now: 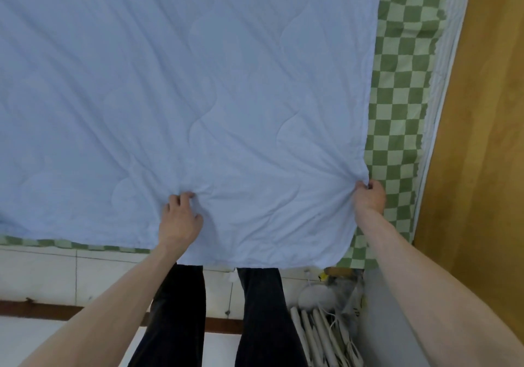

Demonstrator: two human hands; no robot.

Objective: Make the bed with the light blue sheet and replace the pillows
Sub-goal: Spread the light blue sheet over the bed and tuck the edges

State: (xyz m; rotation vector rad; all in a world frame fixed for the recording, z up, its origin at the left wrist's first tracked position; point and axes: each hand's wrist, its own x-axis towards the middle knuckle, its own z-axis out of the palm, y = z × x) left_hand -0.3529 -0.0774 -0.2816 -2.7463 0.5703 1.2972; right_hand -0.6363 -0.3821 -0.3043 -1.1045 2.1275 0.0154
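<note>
Light blue sheet (198, 83) spread flat over the bed, both hands gripping it near the foot edge.

It lies over a green checked cover (402, 83) that shows along the right side and the near edge. Left hand (178, 219) bunches the cloth with curled fingers; right hand (370, 195) pinches the sheet's right edge, with creases fanning out from each grip. Dark trouser legs (175, 324) stand below, and a wooden wall (487, 111) is on the right.
</note>
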